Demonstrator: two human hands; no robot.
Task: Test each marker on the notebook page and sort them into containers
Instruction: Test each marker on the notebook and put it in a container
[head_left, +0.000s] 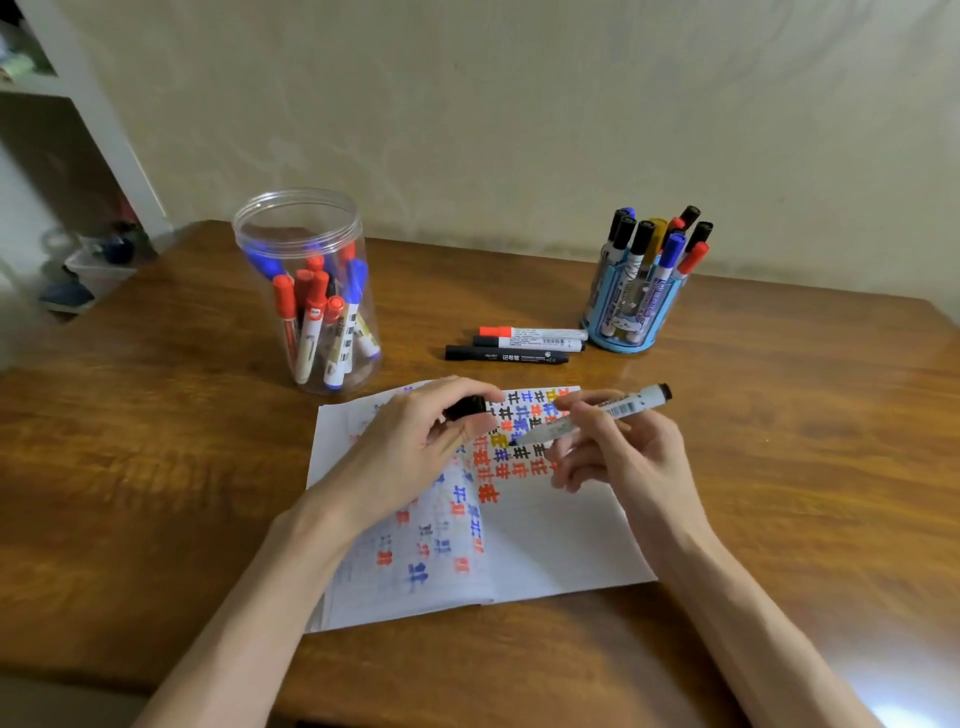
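Note:
An open notebook (550, 540) lies on the wooden table, its pages covered with red, blue, black and yellow test marks. My right hand (618, 452) holds an uncapped white marker (618, 410) with a black end, its tip pointing down-left just over the page. My left hand (415, 441) pinches the marker's black cap (466, 407) above the page. A clear plastic jar (311, 291) at the back left holds several red and blue markers. A blue pen holder (628, 301) at the back right holds several mixed markers.
Three markers lie side by side between the containers: a red-capped one (530, 332), a dark-capped white one (530, 342) and an all-black one (506, 356). The wall runs behind the table. A shelf with clutter stands off the table's left edge.

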